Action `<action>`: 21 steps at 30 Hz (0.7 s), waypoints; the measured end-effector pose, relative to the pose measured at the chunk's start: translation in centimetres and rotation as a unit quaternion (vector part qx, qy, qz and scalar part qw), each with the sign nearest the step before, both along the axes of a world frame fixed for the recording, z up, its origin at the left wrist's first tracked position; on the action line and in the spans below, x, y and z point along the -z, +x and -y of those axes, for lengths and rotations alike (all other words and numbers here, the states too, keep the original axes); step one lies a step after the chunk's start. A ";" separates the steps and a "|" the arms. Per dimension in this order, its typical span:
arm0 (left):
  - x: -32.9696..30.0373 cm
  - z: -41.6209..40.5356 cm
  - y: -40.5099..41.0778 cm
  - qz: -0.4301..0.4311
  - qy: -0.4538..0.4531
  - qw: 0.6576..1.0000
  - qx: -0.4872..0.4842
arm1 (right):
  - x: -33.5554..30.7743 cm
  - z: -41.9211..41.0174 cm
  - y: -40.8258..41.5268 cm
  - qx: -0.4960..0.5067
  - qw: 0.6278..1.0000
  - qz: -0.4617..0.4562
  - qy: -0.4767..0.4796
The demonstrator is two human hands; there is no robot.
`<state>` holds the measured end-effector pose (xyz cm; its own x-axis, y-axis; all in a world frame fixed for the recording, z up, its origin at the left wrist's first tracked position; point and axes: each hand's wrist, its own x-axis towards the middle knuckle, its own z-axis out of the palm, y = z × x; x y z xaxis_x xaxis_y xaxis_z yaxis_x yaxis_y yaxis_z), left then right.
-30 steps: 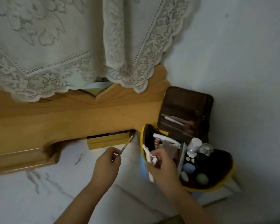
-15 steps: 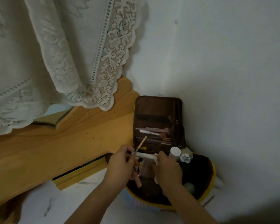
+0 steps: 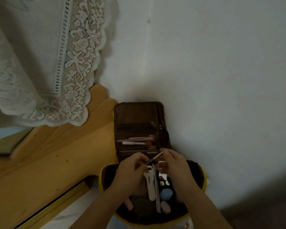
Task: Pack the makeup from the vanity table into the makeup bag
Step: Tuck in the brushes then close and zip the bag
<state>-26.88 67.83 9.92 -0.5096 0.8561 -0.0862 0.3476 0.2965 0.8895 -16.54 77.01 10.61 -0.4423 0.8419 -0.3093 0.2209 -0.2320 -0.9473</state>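
Note:
The makeup bag (image 3: 202, 177), brown inside with a yellow rim, stands open in the corner against the white wall. Its upright lid (image 3: 139, 116) holds several brushes in pockets. My left hand (image 3: 130, 176) pinches a thin makeup brush (image 3: 154, 158) that slants up to the right over the bag. My right hand (image 3: 175, 167) is at the brush's upper tip, fingers pinched there. Below the hands, inside the bag, lie a cream tube (image 3: 150, 187), a blue sponge (image 3: 166, 193), a pink sponge (image 3: 165, 207) and other small items.
A wooden vanity frame (image 3: 56, 162) runs along the left, with a lace cloth (image 3: 48, 63) hanging over it. A yellow drawer front (image 3: 53, 205) sits just left of the bag. A strip of white marble top (image 3: 82, 217) shows below it.
My left hand carried the thin brush from near the drawer to above the bag. My right hand left the bag's contents and came up to the brush's tip. The view shifted right.

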 end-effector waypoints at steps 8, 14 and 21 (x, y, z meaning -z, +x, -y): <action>-0.4 -5.1 -1.0 -0.027 0.005 1.000 0.000 | -2.2 -7.1 0.6 0.092 0.991 -0.070 0.068; 1.4 -9.3 -4.6 -0.155 -0.109 0.972 -0.139 | -1.2 -15.8 0.4 0.148 0.977 -0.020 0.154; 2.7 -11.0 -8.3 -0.185 -0.202 0.920 -0.279 | 3.2 -18.3 -3.1 0.090 0.994 0.020 0.054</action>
